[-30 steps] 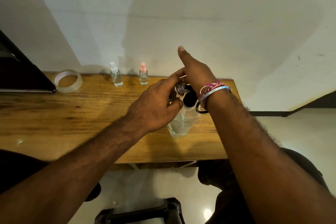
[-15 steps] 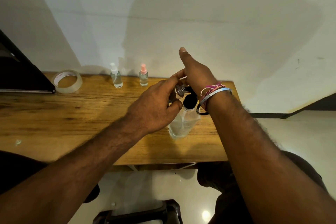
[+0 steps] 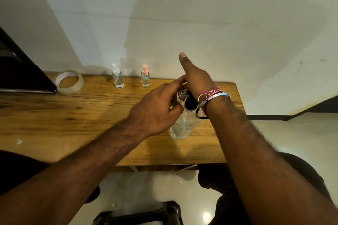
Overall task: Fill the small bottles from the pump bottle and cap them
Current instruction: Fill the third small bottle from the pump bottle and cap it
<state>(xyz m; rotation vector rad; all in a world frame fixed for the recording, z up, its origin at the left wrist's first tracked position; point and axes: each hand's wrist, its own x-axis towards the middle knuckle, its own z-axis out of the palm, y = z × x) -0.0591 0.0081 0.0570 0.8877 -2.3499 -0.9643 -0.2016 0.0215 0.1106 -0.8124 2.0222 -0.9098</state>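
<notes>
Hands of the person meet over the right part of the wooden table (image 3: 54,124). The left hand (image 3: 155,113) curls its fingers around a small silver object (image 3: 181,94), pinching it between thumb and fingers; what the object is exactly, one cannot tell, because the hand hides most of it. The right hand (image 3: 195,76) is above the dark pump head (image 3: 191,102) of the clear pump bottle (image 3: 182,126), with its thumb pointing up; its other fingers are hidden, so one cannot tell how they grip. The pump bottle stands on the table under both hands. Two small bottles stand upright near the wall, one with a white cap (image 3: 118,77) and one with a pink cap (image 3: 145,76), well apart from the hands. A roll of clear tape (image 3: 70,81) lies at the far left.
</notes>
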